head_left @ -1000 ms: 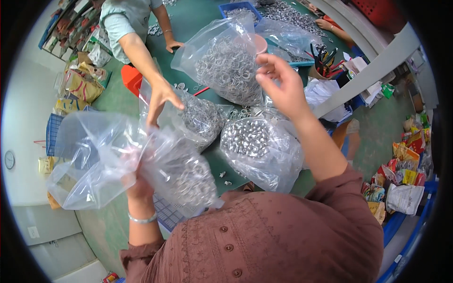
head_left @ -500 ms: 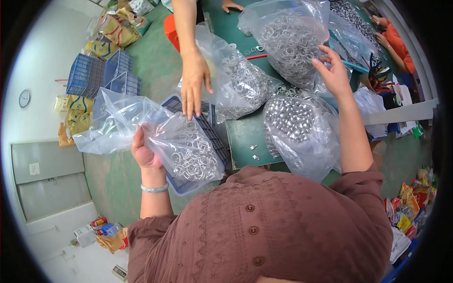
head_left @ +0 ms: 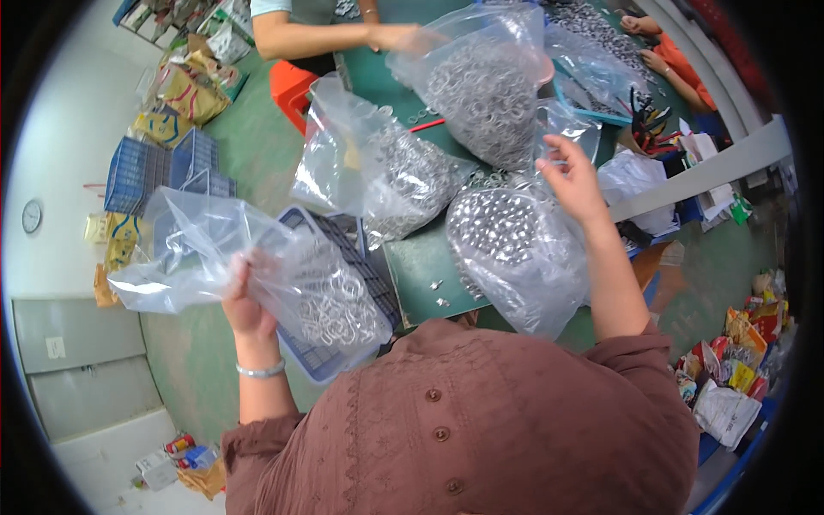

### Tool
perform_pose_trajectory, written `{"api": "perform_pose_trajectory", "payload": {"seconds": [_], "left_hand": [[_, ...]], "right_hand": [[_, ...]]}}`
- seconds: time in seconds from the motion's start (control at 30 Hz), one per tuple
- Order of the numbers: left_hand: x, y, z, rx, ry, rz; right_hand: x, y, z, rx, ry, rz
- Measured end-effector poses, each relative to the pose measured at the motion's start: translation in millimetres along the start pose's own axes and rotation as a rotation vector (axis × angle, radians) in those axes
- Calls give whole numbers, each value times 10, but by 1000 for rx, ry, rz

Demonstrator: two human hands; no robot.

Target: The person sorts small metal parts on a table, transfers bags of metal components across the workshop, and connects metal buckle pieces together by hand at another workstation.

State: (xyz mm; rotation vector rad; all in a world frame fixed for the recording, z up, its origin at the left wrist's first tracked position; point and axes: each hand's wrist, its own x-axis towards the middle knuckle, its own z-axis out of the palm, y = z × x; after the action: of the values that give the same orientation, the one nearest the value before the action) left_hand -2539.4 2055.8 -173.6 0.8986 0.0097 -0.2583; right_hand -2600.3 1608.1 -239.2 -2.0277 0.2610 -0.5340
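My left hand (head_left: pixel 251 302) is closed around the gathered neck of a clear plastic bag (head_left: pixel 339 309). Silvery metal rings fill its lower end, which rests in a blue-grey plastic crate (head_left: pixel 324 365). My right hand (head_left: pixel 573 180) is empty, its fingers apart and slightly curled. It hovers at the far edge of a clear bag of shiny metal pieces (head_left: pixel 498 225). Beyond it on the table stands a tall clear bag of rings (head_left: pixel 485 99), with another person's hand (head_left: pixel 403 39) at its left side. A third bag of rings (head_left: pixel 408 176) leans between the crate and that tall bag.
The green table (head_left: pixel 421 275) carries a few loose metal pieces near its front edge. A red stick (head_left: pixel 427 125) lies behind the bags. An orange stool (head_left: pixel 292 93) and stacked blue crates (head_left: pixel 142 176) stand left. A grey metal bar (head_left: pixel 699 172) crosses at right.
The other person's hand has gone from above the crate to the tall bag. My right hand has drawn back from the tall bag, toward me. My left hand keeps its grip.
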Motion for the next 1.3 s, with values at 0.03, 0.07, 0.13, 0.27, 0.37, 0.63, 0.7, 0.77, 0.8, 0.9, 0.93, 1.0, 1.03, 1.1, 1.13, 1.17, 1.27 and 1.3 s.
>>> {"api": "perform_pose_trajectory", "payload": {"seconds": [0.03, 0.07, 0.13, 0.27, 0.37, 0.63, 0.7, 0.77, 0.8, 0.9, 0.93, 1.0, 1.03, 1.1, 1.13, 1.17, 1.27, 1.3], "left_hand": [[-44, -43, -37, 132, -29, 23], [-80, -100, -11, 223, 34, -8], [-243, -227, -162, 307, 81, -112], [-263, -398, -255, 202, 104, -181], [-308, -422, -129, 224, 170, -134], [-354, -403, -298, 169, 202, -108], [-358, -404, -342, 172, 194, -121], [-410, -451, -406, 178, 246, -95], [-424, -464, -447, 176, 254, -96], [-435, -426, -541, 119, 277, -83], [-443, -421, -525, 137, 303, -90], [-471, -422, -495, 154, 338, -96], [-453, -410, -477, 173, 313, -88], [-431, -373, -486, 193, 289, -75], [-431, -364, -505, 196, 283, -65], [-450, -385, -507, 199, 274, -64], [-497, -387, -519, 184, 299, -61], [-469, -348, -511, 189, 293, -48]], "right_hand": [[-34, -10, 11, 3, -8, -10], [-37, -40, 19, 0, -17, -18], [-102, -126, 45, -6, -57, -22], [-151, -215, 323, 76, -208, -29], [-230, -428, 526, 35, -422, -201], [431, -596, 243, -149, 54, -387], [552, -627, 185, -154, 51, -341], [582, -585, 160, -155, 36, -292], [584, -549, 155, -187, 52, -291], [596, -491, 224, -215, 82, -321], [559, -482, 244, -192, 50, -297], [486, -474, 308, -172, 15, -316], [469, -478, 367, -169, 15, -319], [420, -497, 534, -174, -63, -395], [363, -538, 658, -191, -101, -430], [277, -512, 784, -146, -166, -449], [-78, -596, 1351, -311, -479, -407], [-111, -684, 1600, -383, -546, -417]]}}
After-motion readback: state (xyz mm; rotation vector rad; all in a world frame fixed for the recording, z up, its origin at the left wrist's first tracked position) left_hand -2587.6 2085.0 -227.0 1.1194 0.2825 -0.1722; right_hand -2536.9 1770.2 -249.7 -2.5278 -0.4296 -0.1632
